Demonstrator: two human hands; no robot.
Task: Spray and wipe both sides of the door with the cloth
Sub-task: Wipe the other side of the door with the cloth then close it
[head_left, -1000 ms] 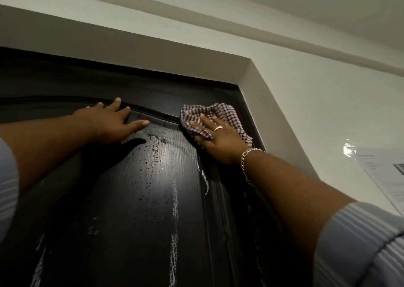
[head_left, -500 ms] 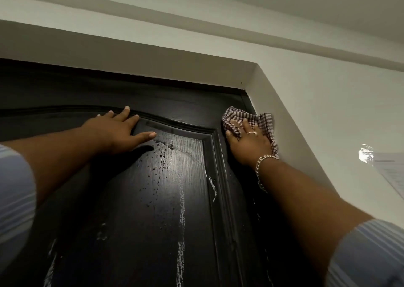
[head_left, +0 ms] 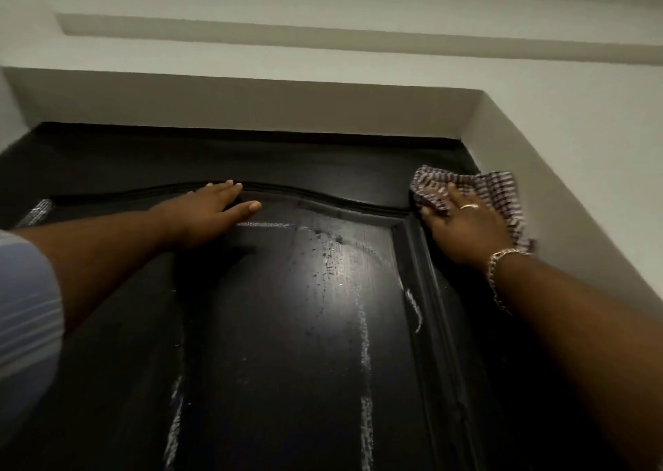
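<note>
The right hand [head_left: 462, 224] has slid the cloth [head_left: 480, 190] into the door's [head_left: 287, 345] top right corner, fingers flat; left hand [head_left: 211, 212] braces open-palmed, runs remain.

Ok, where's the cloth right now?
In the head view the checked cloth is pressed under the right hand at the door's top right corner, against the white wall reveal.
</note>
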